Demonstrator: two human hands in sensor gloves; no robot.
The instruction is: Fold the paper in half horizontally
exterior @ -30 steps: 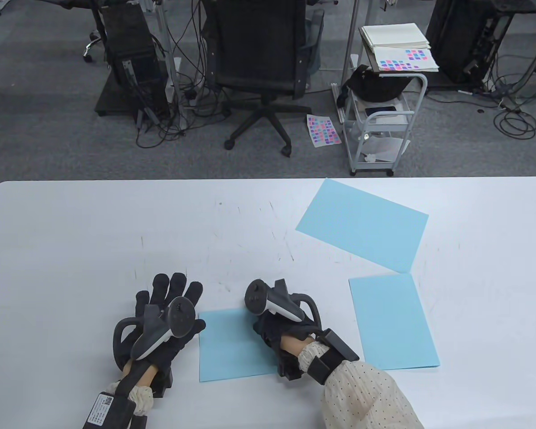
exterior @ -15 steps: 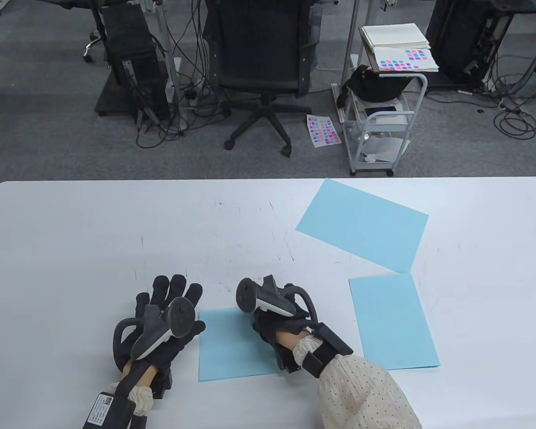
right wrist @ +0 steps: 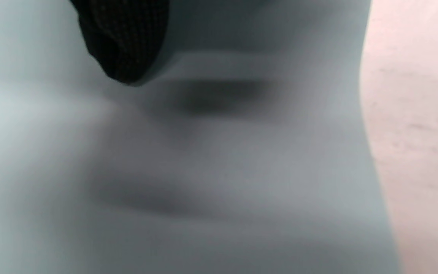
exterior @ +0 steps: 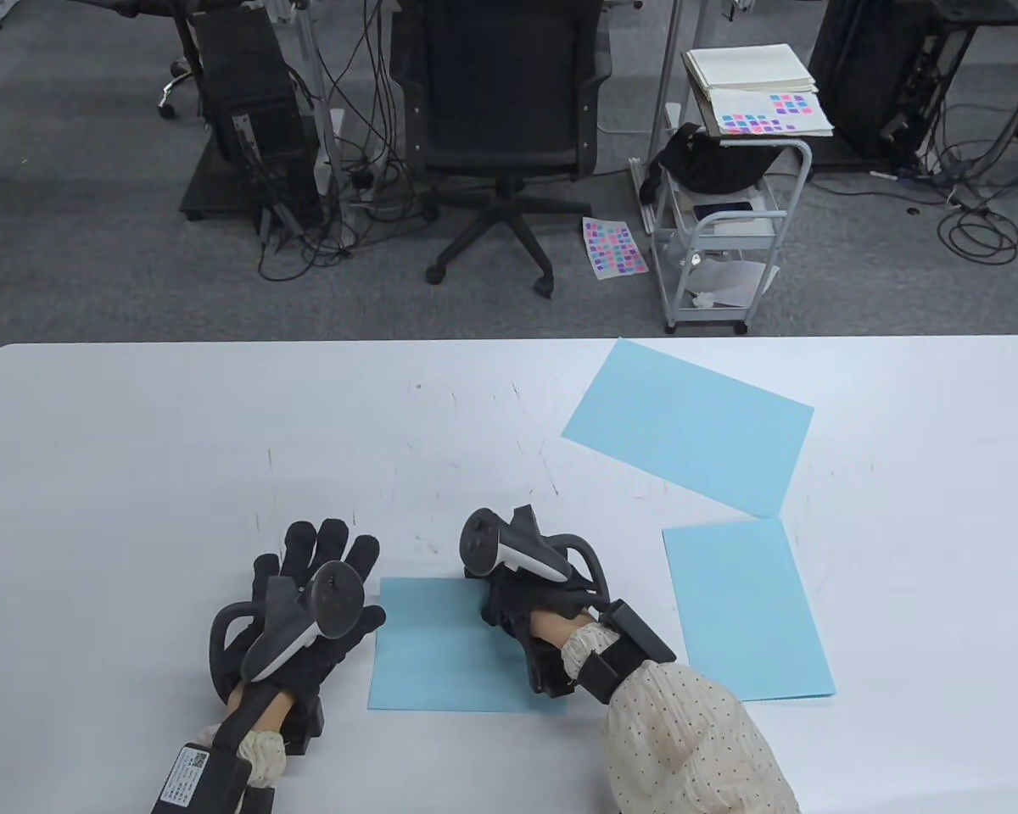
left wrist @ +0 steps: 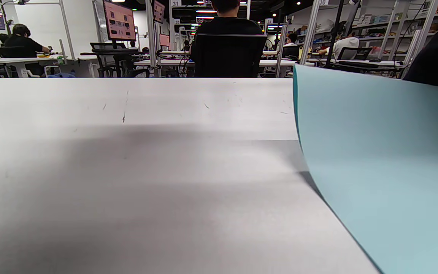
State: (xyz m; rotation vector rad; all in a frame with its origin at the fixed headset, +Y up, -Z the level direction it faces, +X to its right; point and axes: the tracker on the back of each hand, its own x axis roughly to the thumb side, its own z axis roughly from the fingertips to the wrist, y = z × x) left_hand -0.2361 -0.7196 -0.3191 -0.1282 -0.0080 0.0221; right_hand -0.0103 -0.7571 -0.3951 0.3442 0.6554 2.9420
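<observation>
Light blue paper (exterior: 441,644) on a white table (exterior: 136,441) flecked with thin dark scratches. Two more light blue sheets, one angled (exterior: 687,424), one upright (exterior: 746,610). Black gloves on left hand (exterior: 305,610) and right hand (exterior: 526,610), each with a dark grey and white tracker. Cream sleeve (exterior: 687,746) with tiny dark dots. Black office chair (exterior: 496,110) on grey carpet. Pale grey cart (exterior: 729,229) topped by white sheets with pink, purple and blue squares; same checker pattern on a sheet on the floor (exterior: 614,248).
</observation>
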